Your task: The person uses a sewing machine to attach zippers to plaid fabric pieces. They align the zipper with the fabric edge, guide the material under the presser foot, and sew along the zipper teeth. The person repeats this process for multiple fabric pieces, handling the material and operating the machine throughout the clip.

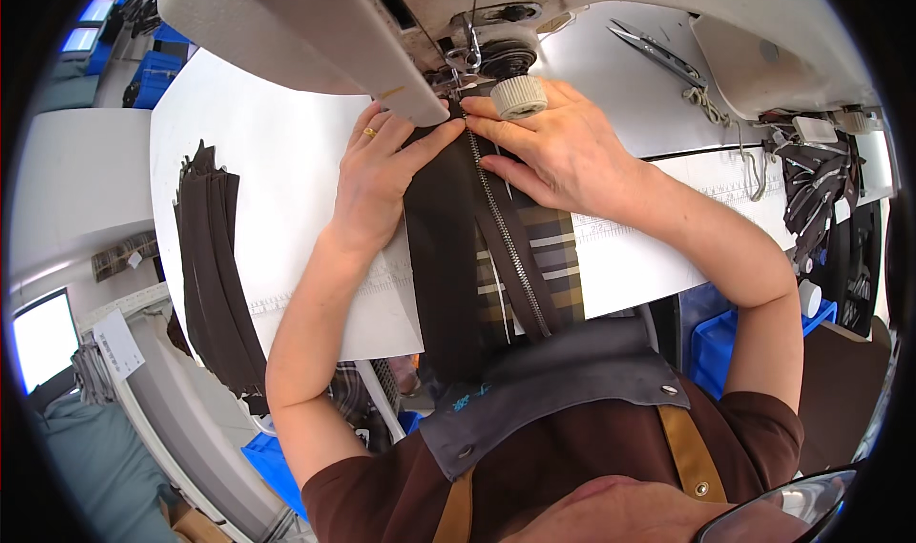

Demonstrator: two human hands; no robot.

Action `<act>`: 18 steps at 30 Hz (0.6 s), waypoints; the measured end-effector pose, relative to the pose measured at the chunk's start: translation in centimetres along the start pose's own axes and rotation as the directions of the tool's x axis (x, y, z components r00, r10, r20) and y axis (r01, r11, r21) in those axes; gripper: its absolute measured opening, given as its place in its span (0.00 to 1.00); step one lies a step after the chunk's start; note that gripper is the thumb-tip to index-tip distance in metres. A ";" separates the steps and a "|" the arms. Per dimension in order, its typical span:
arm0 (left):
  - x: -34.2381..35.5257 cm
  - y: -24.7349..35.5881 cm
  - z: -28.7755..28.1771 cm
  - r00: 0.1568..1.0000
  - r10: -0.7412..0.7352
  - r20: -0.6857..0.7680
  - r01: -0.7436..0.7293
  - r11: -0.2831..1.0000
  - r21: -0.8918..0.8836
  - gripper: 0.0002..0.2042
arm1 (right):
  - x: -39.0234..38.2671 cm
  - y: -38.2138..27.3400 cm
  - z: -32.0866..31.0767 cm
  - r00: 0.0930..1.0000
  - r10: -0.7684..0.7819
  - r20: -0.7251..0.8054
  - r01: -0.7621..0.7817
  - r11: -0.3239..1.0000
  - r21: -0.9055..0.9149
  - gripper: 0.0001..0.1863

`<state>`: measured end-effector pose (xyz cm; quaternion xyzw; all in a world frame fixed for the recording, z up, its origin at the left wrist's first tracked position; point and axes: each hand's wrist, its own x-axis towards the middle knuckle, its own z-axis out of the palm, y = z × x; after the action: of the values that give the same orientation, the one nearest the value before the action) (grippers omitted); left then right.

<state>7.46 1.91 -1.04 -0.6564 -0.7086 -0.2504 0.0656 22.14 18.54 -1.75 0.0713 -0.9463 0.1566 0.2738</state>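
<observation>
My left hand [382,156], with a ring on one finger, presses and guides a dark brown fabric strip [444,257] beside the needle area of a sewing machine [286,28]. Part of its fingers lies behind the machine's pale cover. My right hand [563,147] holds a zipper [506,233] with silver metal teeth on dark tape, its fingertips close to the presser foot [456,93]. The zipper runs down toward my lap over the dark strip and a brown, yellow and white plaid fabric [555,257]. A ribbed white knob [519,96] stands just above my right fingers.
On the white table [286,142], a bundle of dark strips [212,266] lies at left. Thread snips [658,52] with a cord lie at the back right. More zippers [821,180] hang at the right edge. A blue bin [716,352] stands below the table at right.
</observation>
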 end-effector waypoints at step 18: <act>-1.0 1.3 -0.3 0.994 -0.051 0.092 0.037 0.988 0.150 0.23 | 0.1 0.3 0.0 0.999 -0.007 0.041 0.007 1.000 -0.021 0.16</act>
<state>8.79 0.94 -0.82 -0.6451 -0.7419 -0.1667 0.0745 22.05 18.79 -1.75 0.0749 -0.9530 0.1443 0.2557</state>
